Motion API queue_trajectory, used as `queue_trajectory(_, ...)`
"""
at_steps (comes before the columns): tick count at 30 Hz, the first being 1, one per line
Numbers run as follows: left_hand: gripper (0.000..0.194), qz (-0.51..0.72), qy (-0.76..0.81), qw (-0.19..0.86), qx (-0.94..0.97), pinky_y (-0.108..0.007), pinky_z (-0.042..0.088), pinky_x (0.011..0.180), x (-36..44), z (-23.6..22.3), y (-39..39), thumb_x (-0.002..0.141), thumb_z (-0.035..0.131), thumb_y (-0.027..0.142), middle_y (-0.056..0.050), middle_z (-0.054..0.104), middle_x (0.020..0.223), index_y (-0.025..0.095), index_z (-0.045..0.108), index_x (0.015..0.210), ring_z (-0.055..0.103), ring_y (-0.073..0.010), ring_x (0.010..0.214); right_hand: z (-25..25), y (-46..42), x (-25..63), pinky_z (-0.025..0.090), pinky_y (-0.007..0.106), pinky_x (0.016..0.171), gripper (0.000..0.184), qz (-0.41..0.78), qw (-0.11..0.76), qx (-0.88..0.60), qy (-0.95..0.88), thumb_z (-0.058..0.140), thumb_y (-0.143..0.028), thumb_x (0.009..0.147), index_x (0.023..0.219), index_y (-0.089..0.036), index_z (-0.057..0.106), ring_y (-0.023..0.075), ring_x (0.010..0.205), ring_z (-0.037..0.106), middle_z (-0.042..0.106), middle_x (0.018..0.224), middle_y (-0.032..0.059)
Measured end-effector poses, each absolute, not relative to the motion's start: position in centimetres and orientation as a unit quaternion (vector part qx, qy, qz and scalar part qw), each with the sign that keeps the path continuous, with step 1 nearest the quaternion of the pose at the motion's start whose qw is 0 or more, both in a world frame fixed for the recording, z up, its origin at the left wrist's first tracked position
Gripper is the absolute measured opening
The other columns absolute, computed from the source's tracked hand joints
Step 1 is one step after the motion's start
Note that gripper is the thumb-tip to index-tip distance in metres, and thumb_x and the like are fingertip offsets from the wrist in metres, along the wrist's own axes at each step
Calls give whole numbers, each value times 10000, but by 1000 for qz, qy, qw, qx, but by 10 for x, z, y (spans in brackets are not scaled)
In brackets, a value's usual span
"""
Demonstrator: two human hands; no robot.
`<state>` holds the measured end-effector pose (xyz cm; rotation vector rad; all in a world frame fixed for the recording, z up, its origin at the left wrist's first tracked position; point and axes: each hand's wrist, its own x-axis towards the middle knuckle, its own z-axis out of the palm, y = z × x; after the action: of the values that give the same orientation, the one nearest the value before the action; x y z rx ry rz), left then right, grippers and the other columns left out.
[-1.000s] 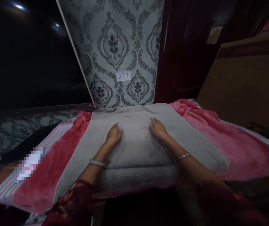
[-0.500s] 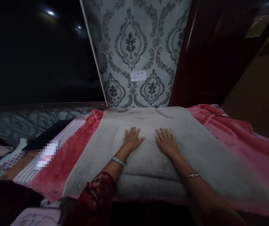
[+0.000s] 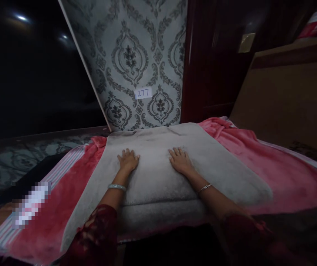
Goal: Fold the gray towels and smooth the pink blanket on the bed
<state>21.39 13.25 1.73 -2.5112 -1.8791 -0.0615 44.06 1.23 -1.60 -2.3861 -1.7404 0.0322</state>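
Note:
A grey plush cloth [image 3: 158, 173] lies spread over a red and pink plush blanket [image 3: 280, 166]. My left hand [image 3: 128, 161] rests flat on the left part of the cloth, its fingers spread, and a pale bangle circles that wrist. To the right, my right hand [image 3: 181, 161] also lies palm down on the cloth with its fingers apart; a thin silver bracelet is on the wrist. Neither hand grips anything. A fold line crosses the cloth nearer to me, between my forearms.
Patterned wallpaper [image 3: 130, 55] with a paper label [image 3: 143, 92] reading 277 stands behind the cloth. A large dark screen [image 3: 36, 74] is at the left. Dark red wood [image 3: 211, 66] and a brown panel [image 3: 286, 92] stand at the right. The blanket's striped edge [image 3: 64, 166] shows at left.
The view has turned to the right. My hands have moved somewhat farther apart on the grey cloth, both still flat with fingers spread.

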Motion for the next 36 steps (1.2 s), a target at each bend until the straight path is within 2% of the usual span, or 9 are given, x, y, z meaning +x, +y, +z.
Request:
queue_trajectory(4, 623, -41, -499, 7, -866, -587, 173, 1203, 244, 8, 114, 975, 282, 515, -92, 222, 1642, 252, 331, 1538, 160, -293, 1519, -4, 16, 446, 177, 564, 1169, 553, 45, 99, -802, -587, 251, -398, 1029, 1560, -256, 311, 281, 1491, 191, 245, 1627, 65)
queue_trajectory(8, 638, -41, -499, -4, -866, -586, 166, 1205, 255, -10, 104, 975, 265, 549, -75, 246, 1637, 268, 317, 1545, 171, -308, 1514, -12, 15, 460, 214, 534, 1167, 560, 39, 115, -806, -579, 242, -424, 1032, 1561, -249, 302, 258, 1502, 145, 206, 1640, 49)
queue_trajectory(13, 663, -46, -499, -16, -865, -580, 150, 1209, 252, -10, 104, 965, 283, 578, -84, 240, 1637, 259, 323, 1545, 153, -327, 1516, -28, 16, 469, 277, 503, 1151, 554, 25, 137, -801, -583, 250, -416, 1032, 1547, -228, 334, 248, 1492, 185, 237, 1631, 52)
queue_trajectory(18, 726, -50, -493, -11, -869, -588, 149, 1205, 251, -10, 104, 942, 270, 651, -100, 234, 1637, 254, 316, 1549, 157, -345, 1513, -18, 16, 468, 259, 511, 1164, 561, 38, 123, -800, -586, 256, -412, 1037, 1561, -217, 297, 244, 1503, 153, 191, 1642, 57)
queue_trajectory(22, 713, -50, -492, -7, -869, -586, 159, 1202, 252, -10, 103, 951, 268, 635, -104, 242, 1635, 247, 322, 1547, 164, -347, 1510, -8, -9, 464, 227, 534, 1174, 583, 71, 89, -803, -585, 271, -431, 1037, 1572, -201, 265, 247, 1508, 143, 153, 1646, 77)
queue_trajectory(26, 699, -51, -488, -1, -871, -584, 174, 1196, 253, -11, 101, 959, 267, 619, -106, 255, 1631, 242, 331, 1543, 182, -348, 1505, -22, -61, 456, 196, 532, 1187, 595, 40, 97, -797, -595, 289, -434, 1027, 1574, -201, 273, 249, 1509, 143, 174, 1638, 85)
queue_trajectory(32, 685, -44, -488, 7, -872, -587, 171, 1195, 255, -6, 103, 969, 257, 596, -103, 249, 1634, 235, 315, 1548, 173, -353, 1505, -48, -99, 454, 247, 465, 1181, 567, 30, 141, -790, -596, 255, -356, 1019, 1561, -201, 319, 225, 1512, 130, 189, 1636, 53)
queue_trajectory(36, 636, -29, -491, 0, -871, -597, 205, 1183, 265, 5, 71, 990, 262, 510, -142, 258, 1625, 188, 341, 1533, 198, -347, 1498, -48, -95, 455, 259, 463, 1173, 564, 23, 151, -791, -592, 259, -350, 1015, 1555, -211, 340, 253, 1504, 159, 221, 1629, 43)
